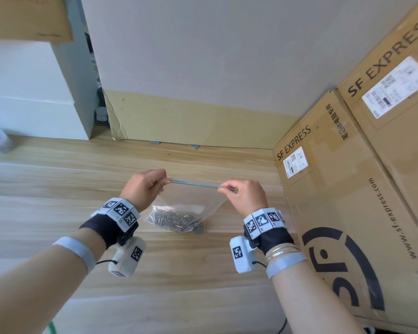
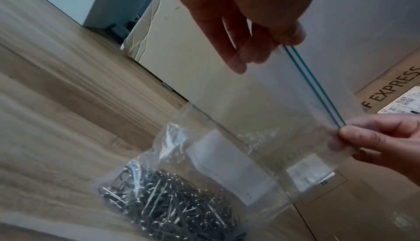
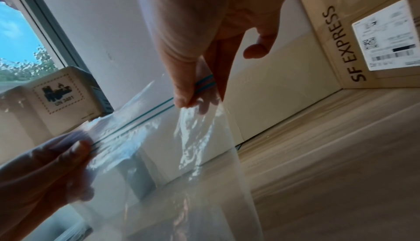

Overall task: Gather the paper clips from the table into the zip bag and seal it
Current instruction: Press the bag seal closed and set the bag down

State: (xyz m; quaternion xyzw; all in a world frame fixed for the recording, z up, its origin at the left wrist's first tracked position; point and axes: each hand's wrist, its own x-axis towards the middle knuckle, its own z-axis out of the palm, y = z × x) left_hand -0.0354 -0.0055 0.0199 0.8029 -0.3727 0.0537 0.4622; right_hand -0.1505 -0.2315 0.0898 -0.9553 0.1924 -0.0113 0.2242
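pale wood-grain table (image 1: 58, 179) fills the lower half of the head view, with a grey wall behind it and sf express cartons (image 1: 348, 189) stacked along the right edge. at centre frame the zip bag (image 1: 193, 201) hangs upright, its bottom resting on the table and bulging with a heap of metal paper clips (image 1: 179, 222). the left hand (image 1: 144, 186) pinches the left end of the teal zip strip (image 1: 194, 184) between thumb and fingers, and the right hand (image 1: 245, 196) pinches the right end, so the top is stretched taut between them. no loose clips show on the table, so gathering looks done and sealing is the step in hand. the risk, as i judge it, lies in the closure: in the left wrist view two teal lines (image 2: 318, 86) run side by side, and if the tracks are pressed out of line the strip could catch only in part and let clips spill once the bag is lifted. a slipping pinch on the slick film could also drop the top and tip the load. whether any stretch is already locked cannot be told. the right wrist view shows the film (image 3: 181, 155) mostly as glare, with the clips out of sight, and the carton labels (image 1: 296, 162) are too small to read.
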